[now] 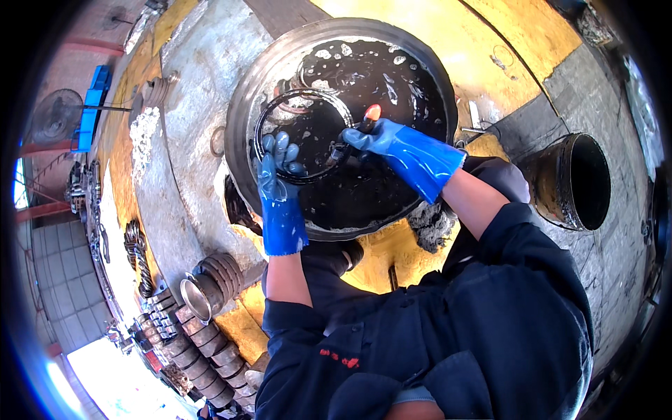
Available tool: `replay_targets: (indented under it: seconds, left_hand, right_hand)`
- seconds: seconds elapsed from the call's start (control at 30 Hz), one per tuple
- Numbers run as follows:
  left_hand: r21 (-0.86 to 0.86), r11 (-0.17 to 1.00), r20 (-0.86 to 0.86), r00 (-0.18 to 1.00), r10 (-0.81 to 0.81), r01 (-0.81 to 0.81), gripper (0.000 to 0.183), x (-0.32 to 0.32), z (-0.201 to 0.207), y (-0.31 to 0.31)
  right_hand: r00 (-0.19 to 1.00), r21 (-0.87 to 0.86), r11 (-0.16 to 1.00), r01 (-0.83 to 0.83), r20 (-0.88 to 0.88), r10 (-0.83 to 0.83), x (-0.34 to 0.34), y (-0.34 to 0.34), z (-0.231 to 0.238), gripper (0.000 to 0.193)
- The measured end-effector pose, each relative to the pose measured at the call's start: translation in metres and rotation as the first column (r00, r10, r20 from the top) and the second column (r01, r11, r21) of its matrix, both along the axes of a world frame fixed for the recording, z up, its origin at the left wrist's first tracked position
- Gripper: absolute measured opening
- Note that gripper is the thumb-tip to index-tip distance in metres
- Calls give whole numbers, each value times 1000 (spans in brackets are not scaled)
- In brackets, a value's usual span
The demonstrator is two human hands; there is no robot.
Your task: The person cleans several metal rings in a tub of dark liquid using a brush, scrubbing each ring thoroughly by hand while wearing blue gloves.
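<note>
A wide round metal basin (239, 105) in front of me holds dark liquid (413, 94) with patches of pale foam. Over the liquid I hold a thin, wet metal ring (306, 92), tilted a little. My left hand (281, 192), in a blue rubber glove, grips its lower left side, with fingers inside the loop. At the ring's right side is my right hand (395, 148), gloved alike and closed around a tool with an orange-red end (373, 112). The tool's working end is mostly hidden, so its kind is unclear. Another ring-like edge (302, 70) shows in the liquid behind.
A dark, dirty bucket (549, 183) lies tilted to my right. Stacked metal rings (222, 271) and rows of rusty cylindrical parts (203, 350) stand at lower left. A fan (59, 112) and a blue frame (93, 108) are at far left. Dark fluffy material (430, 225) lies by the basin's near edge.
</note>
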State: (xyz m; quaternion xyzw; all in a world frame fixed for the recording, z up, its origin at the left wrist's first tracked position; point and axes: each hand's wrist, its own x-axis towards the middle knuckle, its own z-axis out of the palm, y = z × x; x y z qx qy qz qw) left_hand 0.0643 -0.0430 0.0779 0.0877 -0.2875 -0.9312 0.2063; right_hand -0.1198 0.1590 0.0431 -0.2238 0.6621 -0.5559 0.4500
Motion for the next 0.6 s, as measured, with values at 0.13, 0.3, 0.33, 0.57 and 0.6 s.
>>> replay_targets:
  seconds: [0.13, 0.3, 0.33, 0.57, 0.6]
  left_hand:
    - [-616, 787, 453, 811, 371, -16, 38, -3, 10, 4]
    - [-948, -271, -35, 795, 605, 165, 58, -23, 19, 22]
    - [-886, -426, -92, 832, 548, 183, 60, -26, 23, 28]
    - [-888, -187, 348, 880, 323, 420, 35, -24, -5, 36]
    - [-894, 60, 434, 825, 361, 443, 32, -19, -2, 38]
  right_hand:
    - [971, 112, 993, -42, -228, 67, -3, 3, 43, 31]
    - [584, 298, 955, -5, -774, 244, -2, 15, 60, 20]
    - [426, 355, 934, -42, -839, 338, 1, 11, 57, 19]
    - [305, 215, 975, -53, -926, 221, 12, -1, 27, 27]
    - [460, 319, 948, 9, -843, 280, 4, -2, 22, 30]
